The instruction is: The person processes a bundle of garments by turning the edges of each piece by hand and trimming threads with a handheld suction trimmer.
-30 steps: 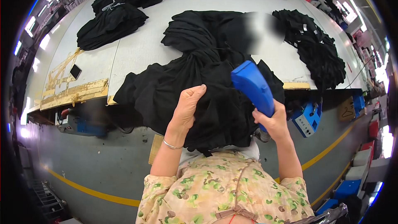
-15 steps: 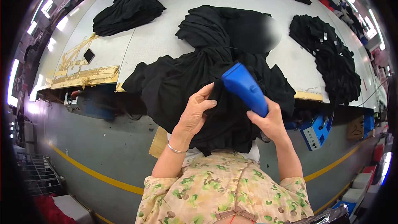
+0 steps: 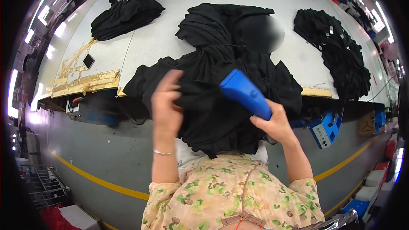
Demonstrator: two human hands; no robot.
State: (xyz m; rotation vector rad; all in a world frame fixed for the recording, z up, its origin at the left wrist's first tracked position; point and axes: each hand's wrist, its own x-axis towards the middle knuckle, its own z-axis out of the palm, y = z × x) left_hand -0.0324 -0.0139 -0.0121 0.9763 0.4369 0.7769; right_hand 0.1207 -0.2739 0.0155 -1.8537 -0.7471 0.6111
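Note:
Black cloth (image 3: 208, 110) hangs over the table's front edge and down onto the person's lap. My right hand (image 3: 275, 121) is wrapped round the lower end of a blue handheld tool (image 3: 247, 93), which is held tilted above the cloth. My left hand (image 3: 167, 102), blurred by motion, is over the left part of the cloth with its fingers apart. Whether its fingertips touch the fabric cannot be made out. More black cloth (image 3: 208, 25) lies bunched on the table behind, partly covered by a blurred round patch.
The white table (image 3: 157, 47) bears black garment piles at the back left (image 3: 128, 12) and right (image 3: 336, 47). A phone (image 3: 88, 61) lies near the taped left edge. Below the table are a blue box with controls (image 3: 326, 130) and a grey machine (image 3: 91, 110).
My left hand has moved left, away from the middle of the cloth, and its fingers have spread. The blue tool in my right hand has shifted slightly left and down.

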